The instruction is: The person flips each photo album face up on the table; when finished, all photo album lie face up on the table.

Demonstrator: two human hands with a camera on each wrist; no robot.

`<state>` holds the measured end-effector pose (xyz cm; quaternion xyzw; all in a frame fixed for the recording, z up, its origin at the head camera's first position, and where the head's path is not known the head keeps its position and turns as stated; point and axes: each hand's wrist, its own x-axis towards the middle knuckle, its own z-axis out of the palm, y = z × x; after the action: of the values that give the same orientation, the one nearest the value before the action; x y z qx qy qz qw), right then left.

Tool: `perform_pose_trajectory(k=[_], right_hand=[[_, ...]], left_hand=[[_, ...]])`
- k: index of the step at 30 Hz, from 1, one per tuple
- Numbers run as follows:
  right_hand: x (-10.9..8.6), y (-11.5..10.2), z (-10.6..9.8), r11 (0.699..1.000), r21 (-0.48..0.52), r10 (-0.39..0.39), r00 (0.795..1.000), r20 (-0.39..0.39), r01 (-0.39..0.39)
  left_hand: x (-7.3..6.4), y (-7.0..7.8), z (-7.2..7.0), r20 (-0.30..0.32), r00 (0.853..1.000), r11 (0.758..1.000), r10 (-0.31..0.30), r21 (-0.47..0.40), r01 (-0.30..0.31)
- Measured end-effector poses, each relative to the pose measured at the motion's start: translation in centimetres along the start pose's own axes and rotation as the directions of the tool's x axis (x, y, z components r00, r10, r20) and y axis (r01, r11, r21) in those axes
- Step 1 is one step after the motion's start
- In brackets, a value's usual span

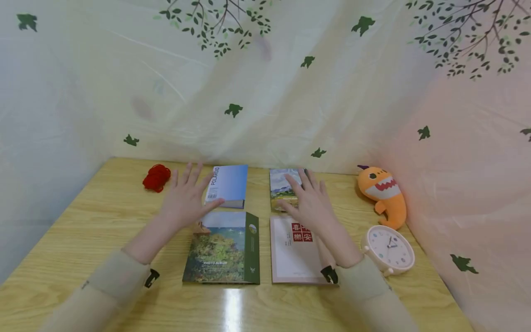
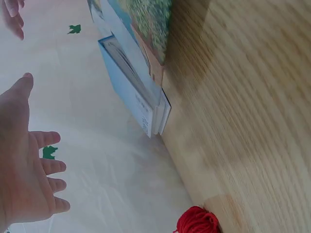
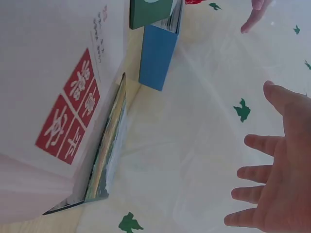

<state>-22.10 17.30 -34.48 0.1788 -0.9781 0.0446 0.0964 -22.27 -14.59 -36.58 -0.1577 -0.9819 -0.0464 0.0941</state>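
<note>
Zero things in either grip, fingers spread, raised above the table (image 1: 103,221). From left hand (image 1: 184,200): blue album (image 1: 232,182) just to the right, green album (image 1: 224,258) nearer to the body. From right hand (image 1: 314,205): landscape album (image 1: 279,186) just to the left, white album (image 1: 290,263) partly under the wrist.

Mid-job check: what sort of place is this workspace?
Probably a makeshift indoor tabletop set. A wood-grain table stands against creased pale sheeting printed with leafy branches and birds, and a photo album and an orange plush toy lie on it.
</note>
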Motion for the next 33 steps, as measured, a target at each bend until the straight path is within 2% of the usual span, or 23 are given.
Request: perform_pose_trajectory(k=[5,8,15,21,27,29,33], right_hand=[[2.3,-0.4,0.0,1.0,-0.03,-0.008,1.0,0.007,0.008],[3.6,-0.7,0.4,1.0,0.006,-0.022,1.0,0.018,0.022],[6.6,-1.5,3.2,0.992,0.114,-0.054,0.998,0.02,0.052],[8.4,-2.6,5.5,0.979,0.18,-0.113,0.991,0.071,0.099],[9.6,-3.5,7.3,0.939,0.315,-0.195,0.969,0.15,0.14],[10.0,-3.5,8.0,0.935,0.325,-0.214,0.956,0.2,0.141],[10.5,-3.3,8.9,0.933,0.334,-0.237,0.93,0.282,0.137]], left_hand=[[1.3,-1.0,0.2,0.029,1.0,1.0,0.006,-0.011,-0.005],[2.0,-1.6,0.7,0.026,1.0,1.0,0.011,-0.012,-0.011],[3.6,-2.7,2.7,0.042,0.999,0.998,0.035,-0.044,-0.033],[4.5,-3.6,4.3,0.062,0.997,0.998,0.039,-0.052,-0.036],[5.1,-4.6,6.6,0.129,0.988,0.996,0.089,-0.027,-0.086],[5.2,-4.8,7.3,0.143,0.983,0.993,0.114,-0.017,-0.113],[5.1,-5.3,8.2,0.15,0.976,0.987,0.156,-0.061,-0.148]])
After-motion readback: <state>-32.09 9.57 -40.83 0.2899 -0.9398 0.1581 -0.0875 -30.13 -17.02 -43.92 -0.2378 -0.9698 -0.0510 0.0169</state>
